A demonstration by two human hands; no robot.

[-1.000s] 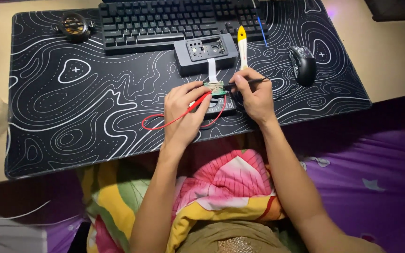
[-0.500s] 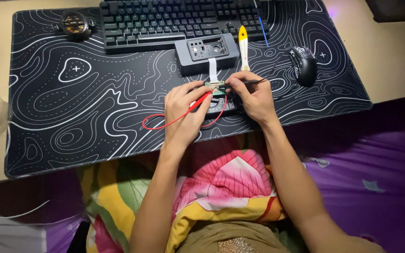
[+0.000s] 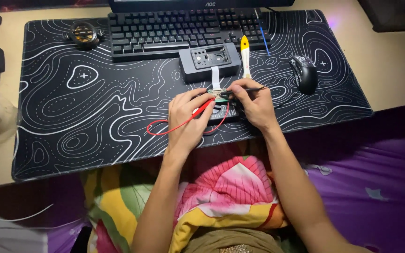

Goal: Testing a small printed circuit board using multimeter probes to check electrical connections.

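- Nothing much has moved since the earlier frames: both hands stay over the same small green board, and the red wire keeps its loop.
- The left hand (image 3: pixel 189 117) pinches a red probe (image 3: pixel 201 110), with its tip down on the small green board (image 3: pixel 216 93).
- The right hand (image 3: pixel 255 102) pinches a thin black probe (image 3: pixel 247 90) like a pen, and its tip touches the same board.
- The board sits between the two hands, on the black mat with white wavy lines (image 3: pixel 94 107), just in front of a grey box (image 3: pixel 209 62).
- A white flat ribbon (image 3: pixel 215 77) runs from the grey box down to the board.
- The red wire (image 3: pixel 174 127) curls out to the left, under the left hand.
- A yellow and white tool (image 3: pixel 245 55) lies beside the grey box.
- A black keyboard (image 3: pixel 183 27) is behind the box, and a black mouse (image 3: pixel 304 72) is off to the right.
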